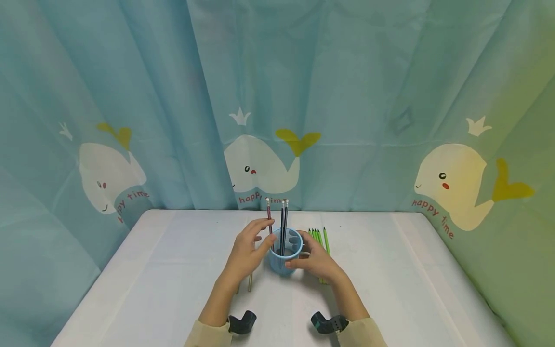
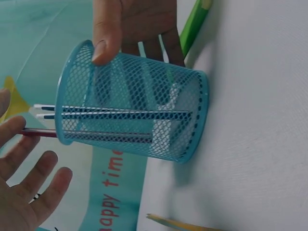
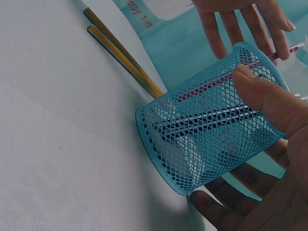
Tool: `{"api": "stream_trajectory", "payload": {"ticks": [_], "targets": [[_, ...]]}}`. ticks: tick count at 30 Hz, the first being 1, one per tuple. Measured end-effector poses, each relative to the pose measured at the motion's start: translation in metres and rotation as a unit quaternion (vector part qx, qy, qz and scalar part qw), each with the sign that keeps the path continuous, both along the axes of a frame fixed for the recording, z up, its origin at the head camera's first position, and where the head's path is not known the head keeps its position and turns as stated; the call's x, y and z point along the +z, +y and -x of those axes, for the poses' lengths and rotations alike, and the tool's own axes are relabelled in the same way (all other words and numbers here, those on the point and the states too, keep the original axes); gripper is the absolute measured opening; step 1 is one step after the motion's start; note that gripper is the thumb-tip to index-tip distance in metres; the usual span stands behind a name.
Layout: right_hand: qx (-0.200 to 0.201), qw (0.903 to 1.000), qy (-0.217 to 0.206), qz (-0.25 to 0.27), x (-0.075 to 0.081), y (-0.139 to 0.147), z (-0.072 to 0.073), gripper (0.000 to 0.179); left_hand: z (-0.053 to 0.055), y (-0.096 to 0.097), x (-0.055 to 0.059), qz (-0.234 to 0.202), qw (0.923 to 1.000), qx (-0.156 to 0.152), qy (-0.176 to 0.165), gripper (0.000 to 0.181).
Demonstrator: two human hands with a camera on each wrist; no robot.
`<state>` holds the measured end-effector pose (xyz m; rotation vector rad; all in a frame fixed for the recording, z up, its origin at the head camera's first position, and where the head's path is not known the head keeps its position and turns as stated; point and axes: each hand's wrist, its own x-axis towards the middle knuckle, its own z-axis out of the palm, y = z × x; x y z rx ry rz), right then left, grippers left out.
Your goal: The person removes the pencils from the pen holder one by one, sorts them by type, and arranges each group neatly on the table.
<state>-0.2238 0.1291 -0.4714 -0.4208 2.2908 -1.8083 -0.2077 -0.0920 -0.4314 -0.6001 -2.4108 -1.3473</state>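
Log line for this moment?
left hand: holds red pencil, partly in blue mesh cup | right hand: grips cup | also inside: two dark pencils | table: green pencils, gold pencils

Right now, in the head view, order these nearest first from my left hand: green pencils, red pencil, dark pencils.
1. Red pencil, at the left hand.
2. Dark pencils, to the right, in the blue cup.
3. Green pencils, farther right, on the table.

Free room rightward (past green pencils point(image 1: 320, 238))
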Motion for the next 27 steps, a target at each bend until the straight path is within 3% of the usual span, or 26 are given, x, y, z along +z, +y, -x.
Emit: {"api": "stream_trajectory", "payload": {"ticks": [9, 17, 27], "targets": [[0.004, 1.0, 0.003, 0.001, 0.0, 0.0, -0.001, 0.082, -0.003, -0.005, 0.011, -0.011, 0.9997, 0.014, 0.014, 0.039], [0.006, 1.0, -0.004, 0.004, 0.023, -0.004, -0.013, 0.079, -0.005, -0.008, 0.019, -0.068, 0.9961, 0.02, 0.052, 0.035], [0.008, 1.0, 0.002, 0.004, -0.001, 0.001, 0.0, 0.083, -0.01, -0.005, 0.028, -0.124, 0.9902, 0.049, 0.043, 0.031]]}}
